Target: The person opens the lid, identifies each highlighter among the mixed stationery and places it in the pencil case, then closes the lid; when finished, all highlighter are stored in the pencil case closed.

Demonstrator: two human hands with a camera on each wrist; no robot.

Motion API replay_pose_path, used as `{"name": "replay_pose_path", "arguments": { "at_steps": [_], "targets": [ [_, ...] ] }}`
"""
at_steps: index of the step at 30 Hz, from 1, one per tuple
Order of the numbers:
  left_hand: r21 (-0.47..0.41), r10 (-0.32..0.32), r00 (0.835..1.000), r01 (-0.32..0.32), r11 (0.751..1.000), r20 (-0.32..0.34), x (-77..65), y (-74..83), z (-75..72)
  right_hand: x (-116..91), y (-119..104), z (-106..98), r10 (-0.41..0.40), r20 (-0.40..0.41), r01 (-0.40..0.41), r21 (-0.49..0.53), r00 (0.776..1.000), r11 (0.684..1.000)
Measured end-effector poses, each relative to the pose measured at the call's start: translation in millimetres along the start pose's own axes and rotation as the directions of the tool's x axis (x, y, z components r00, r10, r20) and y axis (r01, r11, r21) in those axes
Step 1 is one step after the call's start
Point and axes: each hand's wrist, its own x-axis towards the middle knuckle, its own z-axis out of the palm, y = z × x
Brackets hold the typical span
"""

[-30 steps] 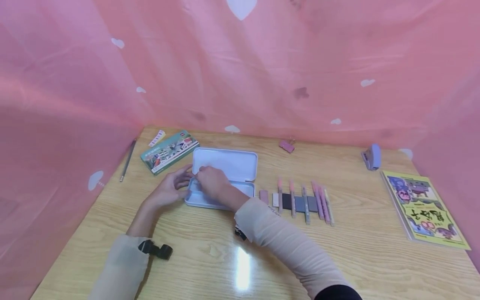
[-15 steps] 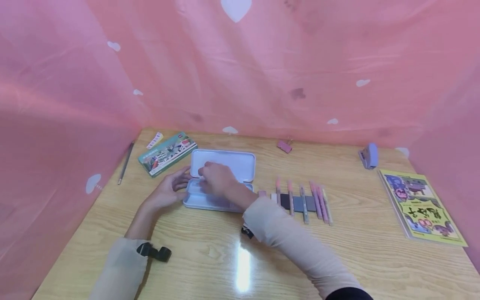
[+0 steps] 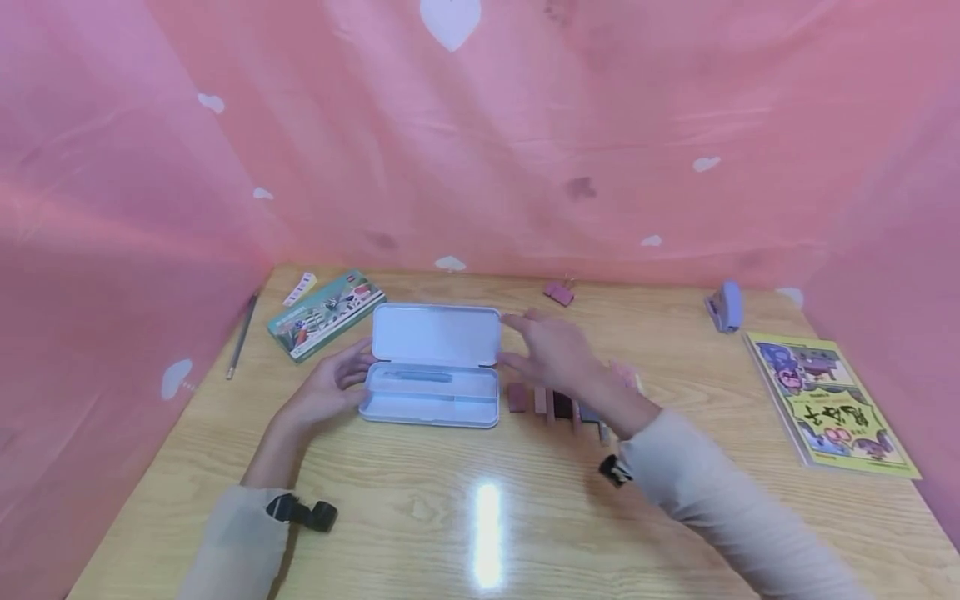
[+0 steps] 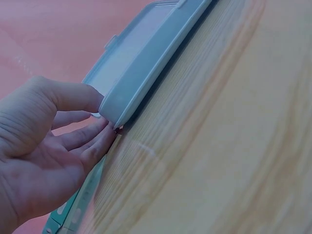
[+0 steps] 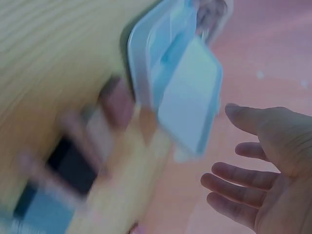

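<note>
Pink heart-patterned cloth (image 3: 495,175) behind a wood-grained tabletop (image 3: 397,525), with a bright streak of light (image 3: 487,537).

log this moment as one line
left hand: touching left end of case | right hand: holding nothing, near lid | lid: open | blue pen: in rear compartment

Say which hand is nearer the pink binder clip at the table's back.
Right. The right hand is just on the person's side of the pink binder clip; the left hand is farther off, at the left end of the open pale-blue rectangular case.
</note>
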Motion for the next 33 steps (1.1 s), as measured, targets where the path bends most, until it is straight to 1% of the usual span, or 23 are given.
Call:
{"name": "replay_pose_path", "arguments": {
  "at_steps": [3, 6, 9, 13, 15, 20, 23, 25, 27, 29, 31, 33],
  "targets": [
    [-0.009, 0.012, 1.0, -0.012, 1.0, -0.001, -1.1, -0.9, -0.3, -12, 17, -10, 0.037, -0.016, -0.037, -0.018, 0.999, 0.999],
    [-0.012, 0.015, 1.0, -0.015, 1.0, -0.006, -2.8, -0.4, -0.9, -19, 30, -12, 0.059, -0.025, -0.06, -0.016, 0.998, 0.998],
    [-0.012, 0.018, 1.0, -0.018, 1.0, -0.009, -4.1, 0.8, -1.4, -22, 38, -4, 0.08, -0.017, -0.079, 0.043, 0.997, 0.996],
    [-0.017, 0.035, 0.999, -0.035, 0.999, 0.0, -3.2, 0.7, -1.4, -22, 44, 14, 0.129, 0.033, -0.133, 0.15, 0.991, 0.98],
    [-0.02, 0.045, 0.999, -0.045, 0.999, 0.005, -2.1, -0.1, -1.0, -22, 46, 23, 0.176, 0.072, -0.186, 0.174, 0.982, 0.967],
    [-0.017, 0.042, 0.999, -0.042, 0.999, 0.012, -0.4, -1.3, -0.9, -21, 49, 37, 0.29, 0.163, -0.314, 0.156, 0.943, 0.936],
    [-0.015, 0.038, 0.999, -0.038, 0.999, 0.015, 0.1, -1.0, -1.3, -20, 51, 41, 0.325, 0.184, -0.353, 0.149, 0.928, 0.924],
    [-0.016, 0.04, 0.999, -0.04, 0.999, 0.013, 0.0, -0.6, -1.7, -19, 52, 43, 0.338, 0.183, -0.367, 0.162, 0.923, 0.916],
    [-0.021, 0.05, 0.999, -0.049, 0.999, 0.012, -0.2, -0.8, -2.5, -18, 52, 44, 0.341, 0.165, -0.369, 0.186, 0.925, 0.911],
    [-0.027, 0.057, 0.998, -0.057, 0.998, 0.013, -0.5, -1.2, -2.9, -17, 51, 45, 0.337, 0.13, -0.358, 0.229, 0.933, 0.905],
    [-0.034, 0.068, 0.998, -0.067, 0.997, 0.018, -0.8, -2.3, -3.0, -16, 50, 43, 0.318, 0.088, -0.329, 0.287, 0.944, 0.9],
    [-0.034, 0.072, 0.997, -0.071, 0.997, 0.022, -1.3, -3.2, -2.7, -15, 48, 38, 0.286, 0.052, -0.286, 0.339, 0.957, 0.896]
  ]
}}
